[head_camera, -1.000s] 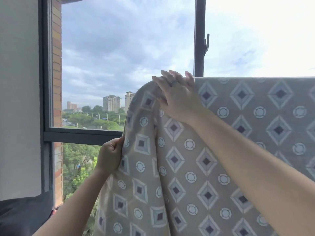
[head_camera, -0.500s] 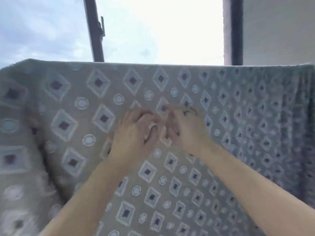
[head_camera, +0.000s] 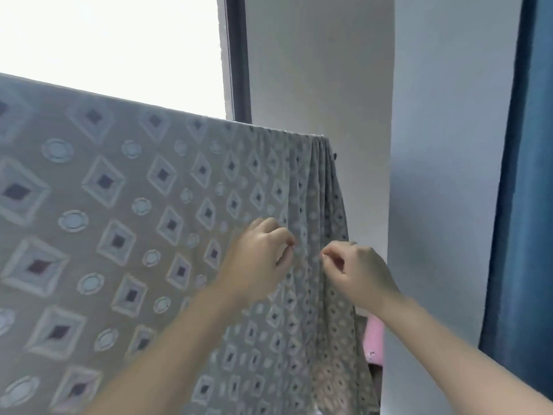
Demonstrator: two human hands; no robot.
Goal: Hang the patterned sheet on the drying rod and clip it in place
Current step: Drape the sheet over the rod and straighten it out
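Patterned sheet (head_camera: 143, 223) is draped over the drying rod. The rod itself is covered by the top fold, which slopes down to the right, above both hands. Sheet is grey-beige with diamonds and rings. It hangs flat to the left of the hands and is bunched into vertical pleats (head_camera: 317, 187) right above and between them.

Left hand (head_camera: 260, 259): fingers curled, pinching a pleat at the fingertips (head_camera: 289, 242). Right hand (head_camera: 356, 272): thumb and forefinger pinched on the next fold over, near the sheet's right edge. Both are clamped on cloth; the frame is blurry, so I can't tell how deep the grip goes. Hands are close together but not touching, with a narrow strip of pleated sheet between them. Both forearms come up from the bottom of the frame.

A small dark stub (head_camera: 335, 156) pokes out beside the sheet's top right corner, above the right hand. Can't tell what it is.

Around the hands:
- white wall (head_camera: 317, 70) directly behind the right hand and above it
- dark window frame (head_camera: 238, 55) above the left hand, with bright overexposed glass (head_camera: 104, 40) further left
- blue curtain (head_camera: 526, 175) well right of the right hand
- pink item (head_camera: 374, 339) just below the right wrist, partly hidden by the sheet edge
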